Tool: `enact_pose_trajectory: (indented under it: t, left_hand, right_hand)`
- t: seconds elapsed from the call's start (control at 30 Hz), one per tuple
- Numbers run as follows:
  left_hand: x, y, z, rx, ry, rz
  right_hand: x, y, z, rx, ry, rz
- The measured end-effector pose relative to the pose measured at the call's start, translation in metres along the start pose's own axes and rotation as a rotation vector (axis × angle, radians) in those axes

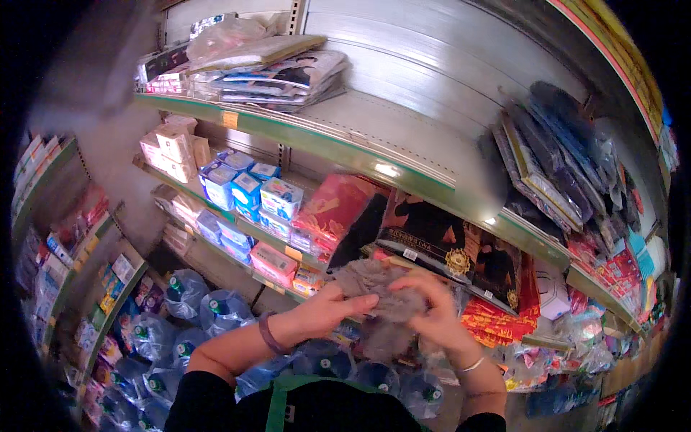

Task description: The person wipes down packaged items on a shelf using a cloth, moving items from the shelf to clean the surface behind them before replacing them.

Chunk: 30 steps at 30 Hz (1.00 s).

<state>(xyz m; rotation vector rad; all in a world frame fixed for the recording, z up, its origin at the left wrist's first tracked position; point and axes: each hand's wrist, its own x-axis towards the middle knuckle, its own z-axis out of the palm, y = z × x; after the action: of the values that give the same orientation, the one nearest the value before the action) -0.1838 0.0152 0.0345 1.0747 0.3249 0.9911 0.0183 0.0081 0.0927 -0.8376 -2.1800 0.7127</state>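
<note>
A crumpled grey-brown cloth (372,286) is bunched between my two hands, in front of the shelves. My left hand (334,308) grips its left side, thumb lying across the front. From the right, my right hand (438,310) curls its fingers around the other edge; slight blur hides the fingertips. Part of the fabric hangs below the hands. Just behind the cloth, flat black packages with gold print (426,237) lie on the middle shelf, beside a red patterned package (337,208).
The upper shelf (388,116) carries stacked flat packs (286,78) at left and leaning bagged packs (545,162) at right. Its green front edge (345,137) juts out ahead of me. Blue and white boxes (243,181) stand below. Several large water bottles (186,294) crowd the floor at lower left.
</note>
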Motion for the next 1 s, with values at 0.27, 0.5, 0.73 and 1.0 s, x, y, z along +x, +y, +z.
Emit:
enact_pose_trajectory:
  t: [0.27,0.5,0.73,1.0]
  left_hand:
    - [0.012,0.049,-0.032,0.908,-0.162,0.251]
    - [0.028,0.104,-0.086,1.431,0.247,0.804]
    - [0.082,0.163,-0.115,1.803,0.406,1.073]
    - [0.133,0.168,-0.153,1.947,0.324,1.124]
  right_hand:
    - [0.045,-0.027,-0.102,0.667,0.572,0.085]
    - [0.158,-0.049,-0.164,0.071,0.809,-0.124]
    - [0.211,0.019,-0.157,-0.802,-0.095,0.111]
    - [0.246,0.121,-0.164,-1.017,-0.374,0.159]
